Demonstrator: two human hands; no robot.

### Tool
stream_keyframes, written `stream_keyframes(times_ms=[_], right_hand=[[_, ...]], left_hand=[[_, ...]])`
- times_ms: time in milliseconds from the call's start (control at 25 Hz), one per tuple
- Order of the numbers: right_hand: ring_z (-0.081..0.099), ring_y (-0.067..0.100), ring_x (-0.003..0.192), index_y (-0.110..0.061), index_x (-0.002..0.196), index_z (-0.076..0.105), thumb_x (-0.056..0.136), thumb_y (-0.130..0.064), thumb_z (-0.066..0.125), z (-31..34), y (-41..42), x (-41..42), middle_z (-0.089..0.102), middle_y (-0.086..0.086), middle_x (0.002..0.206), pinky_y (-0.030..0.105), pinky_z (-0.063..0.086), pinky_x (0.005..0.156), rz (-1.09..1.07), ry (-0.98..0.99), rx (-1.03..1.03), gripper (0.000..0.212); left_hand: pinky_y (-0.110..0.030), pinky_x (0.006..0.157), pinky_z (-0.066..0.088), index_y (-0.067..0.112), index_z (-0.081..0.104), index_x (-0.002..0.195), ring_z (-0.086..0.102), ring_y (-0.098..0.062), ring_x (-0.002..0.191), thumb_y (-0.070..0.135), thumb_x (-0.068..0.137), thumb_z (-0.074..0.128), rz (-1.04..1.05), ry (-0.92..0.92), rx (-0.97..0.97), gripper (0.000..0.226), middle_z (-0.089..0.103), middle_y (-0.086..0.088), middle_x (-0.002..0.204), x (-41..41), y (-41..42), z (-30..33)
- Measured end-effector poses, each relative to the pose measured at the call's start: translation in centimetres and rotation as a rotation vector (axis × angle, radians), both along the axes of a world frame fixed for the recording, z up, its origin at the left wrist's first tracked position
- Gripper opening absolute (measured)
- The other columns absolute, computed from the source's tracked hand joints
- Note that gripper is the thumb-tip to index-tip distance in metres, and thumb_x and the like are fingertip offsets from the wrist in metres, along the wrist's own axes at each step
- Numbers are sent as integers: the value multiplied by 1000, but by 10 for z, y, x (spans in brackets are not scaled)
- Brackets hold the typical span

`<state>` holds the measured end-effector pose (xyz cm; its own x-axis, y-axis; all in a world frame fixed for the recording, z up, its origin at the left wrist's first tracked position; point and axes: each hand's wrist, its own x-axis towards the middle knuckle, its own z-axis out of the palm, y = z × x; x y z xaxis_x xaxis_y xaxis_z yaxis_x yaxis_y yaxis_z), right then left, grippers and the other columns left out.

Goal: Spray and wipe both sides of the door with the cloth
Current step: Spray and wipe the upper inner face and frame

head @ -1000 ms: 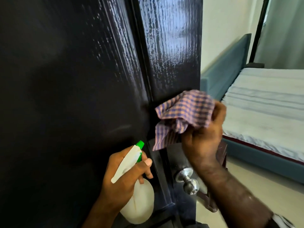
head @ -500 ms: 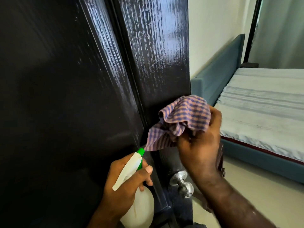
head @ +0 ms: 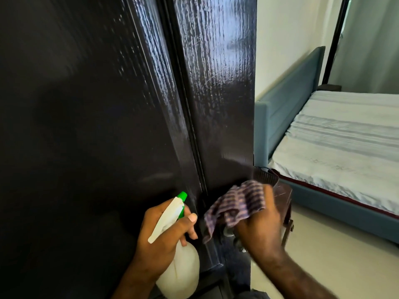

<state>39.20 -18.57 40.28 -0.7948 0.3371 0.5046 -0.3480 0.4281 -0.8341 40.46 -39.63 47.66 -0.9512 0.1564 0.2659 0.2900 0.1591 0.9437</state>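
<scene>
We are in a home bedroom: beyond the glossy dark wooden door (head: pixel 216 83) we see a bed with a blue upholstered frame (head: pixel 287 100) and a pale striped mattress cover (head: pixel 345 134), plain cream walls (head: pixel 287 35), and a light tiled floor (head: pixel 323 255).

My right hand (head: pixel 259 225) is smeared with motion blur, so I can't make out how my fingers sit on the checked cloth (head: pixel 235 203). The cloth and that hand cover nearly all of the door knob (head: pixel 228 231); only a dull glint shows beneath the fabric. The dark door (head: pixel 97 115) runs off the top, left and bottom edges. My left hand (head: pixel 164 238) hides the neck and trigger of the spray bottle (head: pixel 179 275). The bed (head: pixel 345 147) is cut by the right edge.
</scene>
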Motion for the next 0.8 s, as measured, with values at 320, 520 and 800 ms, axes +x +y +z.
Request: stream_keyframes(times_ms=[320, 520, 800], right_hand=[[65, 2, 94, -26, 130, 60, 85, -19, 87, -42, 3, 4, 52, -13, 119, 14, 54, 87, 126, -19, 339, 53], [72, 20, 100, -25, 93, 71, 91, -1, 78, -42, 56, -14, 71, -13, 96, 18, 53, 85, -159, -225, -98, 24], [71, 1, 101, -35, 103, 72, 80, -53, 75, -40, -72, 16, 74, -17, 102, 34, 60, 97, 367, -267, -125, 29]], left_hand=[[-32, 52, 55, 5, 70, 76, 70, -36, 62, 23, 82, 71, 61, -32, 1, 19, 70, -19, 64, 9, -13, -8], [-30, 54, 55, 10, 72, 76, 71, -35, 64, 23, 83, 71, 85, -47, 3, 15, 70, -19, 67, 11, -21, -14], [-38, 57, 57, 9, 71, 76, 70, -38, 64, 21, 83, 71, 46, -3, -22, 14, 70, -19, 66, 13, -21, -9]])
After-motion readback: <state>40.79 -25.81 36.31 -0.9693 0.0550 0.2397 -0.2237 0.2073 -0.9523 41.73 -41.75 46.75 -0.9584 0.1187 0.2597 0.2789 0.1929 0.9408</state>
